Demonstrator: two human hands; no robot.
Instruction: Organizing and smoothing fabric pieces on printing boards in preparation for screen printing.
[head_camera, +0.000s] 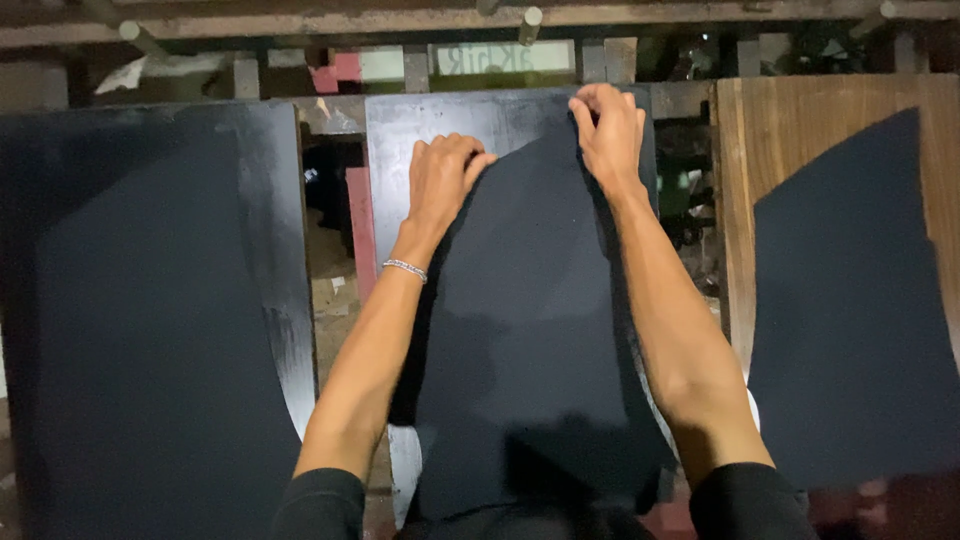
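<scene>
Head view: left hand (443, 180) and right hand (608, 128) each pinch-grip dark cloth (525, 330) top edge, keeping it flat on black board (420, 120).

middle fabric piece (530, 300): dark matt cloth, smooth | middle board (420, 125): black-painted, slight sheen, worn pale at edges | left board (275, 180): black coat, scuffed grey | right board (770, 130): bare brown wood, grain visible | right fabric piece (850, 300): dark matt cloth | bracelet (405, 268): shiny metal
</scene>
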